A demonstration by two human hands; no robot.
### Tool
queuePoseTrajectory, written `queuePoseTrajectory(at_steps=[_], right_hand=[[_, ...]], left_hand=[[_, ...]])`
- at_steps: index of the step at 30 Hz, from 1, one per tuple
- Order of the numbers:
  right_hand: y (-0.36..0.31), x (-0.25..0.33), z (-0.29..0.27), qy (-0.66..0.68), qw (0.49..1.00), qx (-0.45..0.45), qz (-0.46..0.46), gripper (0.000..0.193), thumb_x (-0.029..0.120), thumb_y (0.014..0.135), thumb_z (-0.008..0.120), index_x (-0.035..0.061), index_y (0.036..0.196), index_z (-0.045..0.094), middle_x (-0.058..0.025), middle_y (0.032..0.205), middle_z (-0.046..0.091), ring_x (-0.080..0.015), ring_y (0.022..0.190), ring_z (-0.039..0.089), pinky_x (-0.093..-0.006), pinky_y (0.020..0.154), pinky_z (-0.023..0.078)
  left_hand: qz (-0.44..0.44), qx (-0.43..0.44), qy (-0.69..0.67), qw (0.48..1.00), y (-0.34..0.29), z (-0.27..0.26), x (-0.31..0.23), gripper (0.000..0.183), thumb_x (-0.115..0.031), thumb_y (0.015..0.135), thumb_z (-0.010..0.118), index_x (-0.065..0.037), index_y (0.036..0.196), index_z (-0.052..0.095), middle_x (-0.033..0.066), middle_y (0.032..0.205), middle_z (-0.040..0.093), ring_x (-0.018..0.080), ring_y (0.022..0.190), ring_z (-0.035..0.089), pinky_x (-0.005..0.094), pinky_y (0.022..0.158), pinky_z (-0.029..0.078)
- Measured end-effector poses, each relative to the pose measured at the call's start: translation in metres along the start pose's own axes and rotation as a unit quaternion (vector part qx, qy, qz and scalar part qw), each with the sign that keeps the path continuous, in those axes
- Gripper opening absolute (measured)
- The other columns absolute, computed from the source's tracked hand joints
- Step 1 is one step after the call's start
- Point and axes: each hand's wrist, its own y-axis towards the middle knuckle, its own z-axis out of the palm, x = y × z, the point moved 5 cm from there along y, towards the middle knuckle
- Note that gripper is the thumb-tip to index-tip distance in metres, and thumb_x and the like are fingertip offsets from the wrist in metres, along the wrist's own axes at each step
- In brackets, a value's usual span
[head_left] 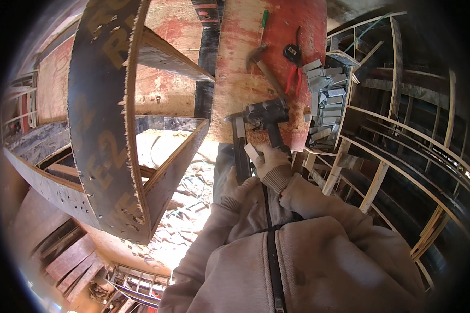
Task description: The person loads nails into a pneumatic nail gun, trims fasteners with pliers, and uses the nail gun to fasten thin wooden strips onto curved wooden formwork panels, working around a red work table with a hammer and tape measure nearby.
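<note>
A black pneumatic staple gun (267, 113) lies at the near edge of the red, worn work board. Its long magazine (241, 156) points toward me, with a silver strip of staples (239, 127) showing in its far part. My gloved left hand (237, 188) is closed around the magazine's near end. My gloved right hand (273, 166) is beside the gun's handle (275, 136), closed on a separate pale staple strip (251, 152) that sticks out toward the magazine. Some of the right fingers are hidden, so whether they also touch the handle is unclear.
Beyond the gun lie a hammer (269, 75), red-handled pliers (293, 78), a black tape measure (292, 51) and a green-ended tool (265, 20). Several silver staple strips (330, 112) are piled at the board's right edge. A dark plywood frame (105, 120) stands left; wooden racks (386, 156) stand right.
</note>
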Motion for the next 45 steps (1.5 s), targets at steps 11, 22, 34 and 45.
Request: queuePoseTrajectory(at_steps=[11,22,34,45], right_hand=[[-0.004,-0.016,0.024,0.02,1.0,0.011,-0.005,0.018,0.014,0.09,0.059,0.0022,0.103,0.065,-0.0248,0.094,0.07,-0.0436,0.093,0.068,-0.0521,0.081,0.053],[0.007,-0.04,0.043,-0.013,0.975,0.206,-0.083,0.023,0.022,0.089,0.065,0.0056,0.102,0.074,-0.0177,0.093,0.074,-0.0363,0.084,0.072,-0.0448,0.076,0.056],[0.057,-0.066,-0.049,0.268,0.962,-0.053,0.012,0.037,0.034,0.094,0.068,0.0018,0.111,0.07,-0.0162,0.093,0.075,-0.0318,0.083,0.072,-0.0413,0.077,0.057],[0.084,-0.108,0.089,0.772,0.546,0.207,0.25,0.031,0.032,0.095,0.069,0.0132,0.073,0.058,-0.0014,0.057,0.053,-0.018,0.048,0.054,-0.0321,0.047,0.046]], left_hand=[[-0.05,0.031,-0.072,0.996,-0.025,-0.012,-0.051,0.073,-0.03,0.089,0.076,0.006,0.144,0.044,0.0257,0.119,0.068,0.0327,0.112,0.067,0.0388,0.094,0.053],[0.019,-0.03,-0.221,0.975,-0.048,0.002,-0.05,0.064,-0.035,0.083,0.08,0.001,0.13,0.056,0.0221,0.113,0.071,0.033,0.106,0.069,0.0403,0.094,0.053],[-0.064,-0.217,0.06,0.972,-0.045,0.002,-0.049,0.092,-0.042,0.077,0.084,0.003,0.148,0.045,0.0251,0.131,0.063,0.0397,0.126,0.058,0.0409,0.11,0.045],[0.031,-0.142,0.194,0.97,-0.019,-0.031,-0.001,0.06,-0.033,0.094,0.058,-0.018,0.15,0.043,0.0209,0.141,0.055,0.0454,0.125,0.056,0.0524,0.105,0.045]])
